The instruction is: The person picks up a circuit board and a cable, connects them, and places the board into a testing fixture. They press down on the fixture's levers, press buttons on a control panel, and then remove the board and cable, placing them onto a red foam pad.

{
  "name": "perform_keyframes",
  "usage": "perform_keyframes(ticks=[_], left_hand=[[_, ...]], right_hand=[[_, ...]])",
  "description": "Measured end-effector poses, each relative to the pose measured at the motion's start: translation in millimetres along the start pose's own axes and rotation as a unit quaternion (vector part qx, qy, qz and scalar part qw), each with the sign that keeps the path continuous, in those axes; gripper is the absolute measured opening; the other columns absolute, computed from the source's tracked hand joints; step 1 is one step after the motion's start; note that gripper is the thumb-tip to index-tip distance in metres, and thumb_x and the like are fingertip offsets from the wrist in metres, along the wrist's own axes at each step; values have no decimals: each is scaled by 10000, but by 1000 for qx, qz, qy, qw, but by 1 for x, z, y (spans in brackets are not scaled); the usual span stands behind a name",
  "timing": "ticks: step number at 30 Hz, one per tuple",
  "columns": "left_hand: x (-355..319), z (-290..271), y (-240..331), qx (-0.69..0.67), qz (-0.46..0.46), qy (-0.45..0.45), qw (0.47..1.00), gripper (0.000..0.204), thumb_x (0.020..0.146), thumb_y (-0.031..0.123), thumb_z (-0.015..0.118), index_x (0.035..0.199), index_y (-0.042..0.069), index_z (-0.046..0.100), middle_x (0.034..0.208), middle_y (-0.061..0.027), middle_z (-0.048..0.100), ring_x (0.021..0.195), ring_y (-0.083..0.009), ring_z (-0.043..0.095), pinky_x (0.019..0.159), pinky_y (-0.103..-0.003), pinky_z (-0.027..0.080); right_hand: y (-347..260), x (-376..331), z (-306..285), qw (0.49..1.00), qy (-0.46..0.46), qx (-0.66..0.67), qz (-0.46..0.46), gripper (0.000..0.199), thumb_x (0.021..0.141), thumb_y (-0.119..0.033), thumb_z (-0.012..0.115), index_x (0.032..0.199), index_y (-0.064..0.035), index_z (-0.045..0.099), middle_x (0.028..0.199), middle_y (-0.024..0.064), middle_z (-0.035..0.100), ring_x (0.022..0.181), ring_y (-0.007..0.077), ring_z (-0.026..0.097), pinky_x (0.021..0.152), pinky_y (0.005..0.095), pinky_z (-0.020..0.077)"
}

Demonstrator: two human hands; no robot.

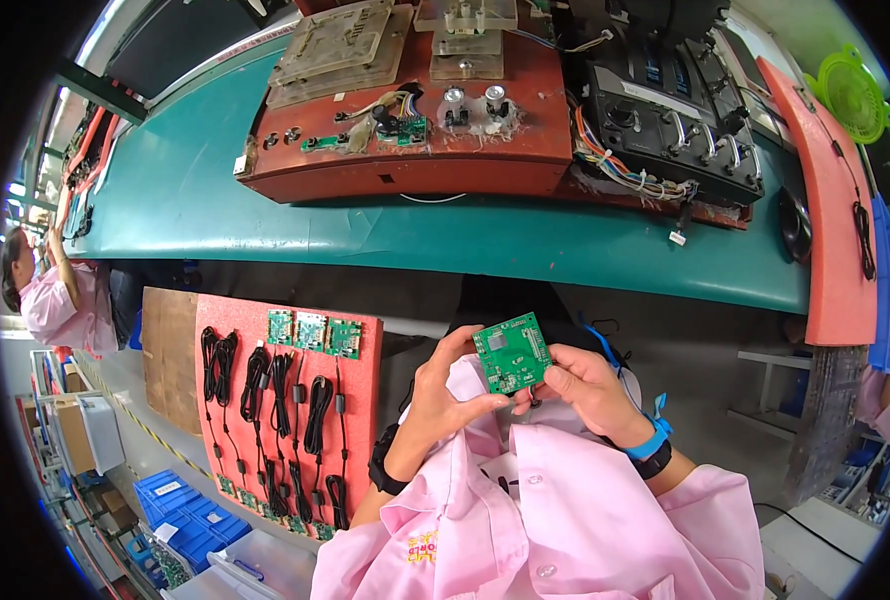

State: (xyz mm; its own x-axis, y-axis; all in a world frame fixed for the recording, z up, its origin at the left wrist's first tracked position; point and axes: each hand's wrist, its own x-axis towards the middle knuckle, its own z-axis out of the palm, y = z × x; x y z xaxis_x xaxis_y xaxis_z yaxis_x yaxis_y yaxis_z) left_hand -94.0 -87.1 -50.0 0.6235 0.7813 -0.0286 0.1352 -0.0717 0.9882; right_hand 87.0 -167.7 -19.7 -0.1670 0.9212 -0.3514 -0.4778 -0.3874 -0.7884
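A square green circuit board point(513, 356) is held up in front of my chest, its component side facing me. My left hand point(439, 392) grips its left edge, thumb at the lower corner and fingers at the upper left. With thumb and fingers, my right hand point(590, 392) pinches the lower right edge. Something small and dark hangs just below the board near my right fingers; I cannot make it out. To the left, a red foam sheet point(365, 420) bears several more green boards point(311, 329) and several bundled black cables point(318, 414).
Ahead runs a teal-topped bench point(185, 160) with a red test fixture point(405, 172) and a black control unit point(655, 120) with loose wires. Another pink foam sheet point(835, 200) stands at the right. Blue bins point(190, 510) sit lower left. A co-worker point(65, 300) works at far left.
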Motion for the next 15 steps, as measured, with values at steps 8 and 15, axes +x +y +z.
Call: perform_keyframes(ticks=[8, 15], left_hand=[[16, 1, 0, 2, 17, -2, 1000, 824, 542, 319, 789, 1173, -26, 386, 1111, -160, 510, 1048, -260, 497, 901, -369, 368], [27, -29, 61, 174, 336, 62, 924, 655, 564, 302, 777, 1057, 22, 448, 1145, -166, 472, 1109, -340, 435, 900, -471, 318]], right_hand=[[-5, 9, -8, 1000, 24, -12, 12, 308, 889, -204, 426, 1074, 39, 462, 953, 110, 567, 849, 193, 576, 805, 310, 438], [-13, 20, 21, 960, 4, -233, -154, 267, 842, -81, 438, 1075, 46, 477, 1002, 85, 554, 883, 159, 543, 800, 264, 422]])
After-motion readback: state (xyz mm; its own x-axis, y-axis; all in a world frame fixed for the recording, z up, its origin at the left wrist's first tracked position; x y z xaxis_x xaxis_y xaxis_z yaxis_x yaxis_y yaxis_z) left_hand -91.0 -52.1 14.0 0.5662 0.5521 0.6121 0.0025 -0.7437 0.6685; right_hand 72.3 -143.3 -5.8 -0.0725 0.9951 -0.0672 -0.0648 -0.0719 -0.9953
